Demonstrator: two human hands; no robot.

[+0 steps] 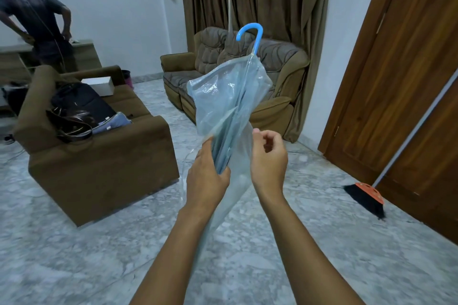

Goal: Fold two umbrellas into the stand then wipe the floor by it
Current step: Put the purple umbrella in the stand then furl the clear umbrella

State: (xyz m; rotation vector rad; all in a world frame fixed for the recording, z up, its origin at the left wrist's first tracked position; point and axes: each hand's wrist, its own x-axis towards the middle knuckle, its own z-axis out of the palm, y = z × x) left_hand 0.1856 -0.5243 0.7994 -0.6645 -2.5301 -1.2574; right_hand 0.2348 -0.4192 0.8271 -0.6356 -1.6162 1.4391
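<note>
Gripping the umbrella (pixel 228 106) mid-canopy w/ the left hand (pixel 207 176), fingers wrapped round the bunched clear-blue plastic + ribs. Held up off the floor (pixel 74 255), long axis tilted: blue hook handle (pixel 250 32) up n away, tip end down toward the body, out of sight. Hovering the right hand (pixel 269 156) just right of it, fingers loosely curled, thumb tip at the loose flap (pixel 247 96). Can't tell if pinching or only touching. Prob needs that flap wound round the shaft next, easiest w/ the right since nearer. No stand in view tbh.
</note>
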